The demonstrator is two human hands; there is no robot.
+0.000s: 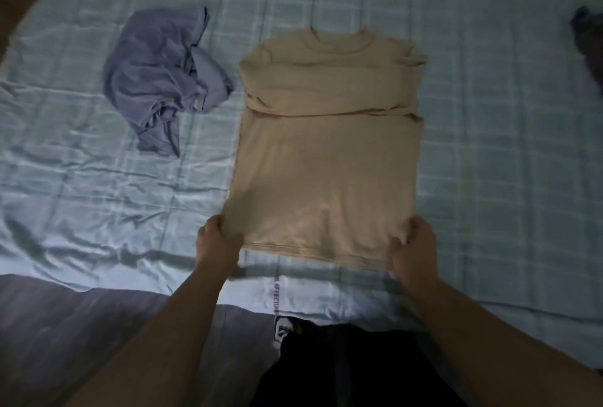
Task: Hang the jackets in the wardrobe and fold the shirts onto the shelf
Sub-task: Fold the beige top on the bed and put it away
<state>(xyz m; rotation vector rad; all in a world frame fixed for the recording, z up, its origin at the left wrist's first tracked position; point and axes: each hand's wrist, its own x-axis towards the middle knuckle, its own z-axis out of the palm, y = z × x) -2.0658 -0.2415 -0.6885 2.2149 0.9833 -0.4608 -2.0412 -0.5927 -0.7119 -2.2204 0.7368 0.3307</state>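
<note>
1. The left hand (217, 236) pinches the near left corner of the tan shirt (329, 158), with its fingers closed on the cloth.
2. The right hand (412, 245) pinches the near right corner the same way.
3. The shirt lies flat on the bed (489, 145), right in front of the person. Its bottom edge is by the hands and its neck points away. So the long way of the shirt runs straight out from the grip.
4. Both hands are about the same way from the neck. I think the next move is to lift the bottom edge and carry it up toward the neck.
5. The sleeves look tucked in already, with a fold line across the chest.
6. A blue shirt (163, 80) lies in a heap just left of the tan one, not folded yet.
7. A dark piece of clothing (587, 37) peeks in at the far right edge.
8. There is a strip with letters on the sheet near the person, but it is too blurry to read.
</note>
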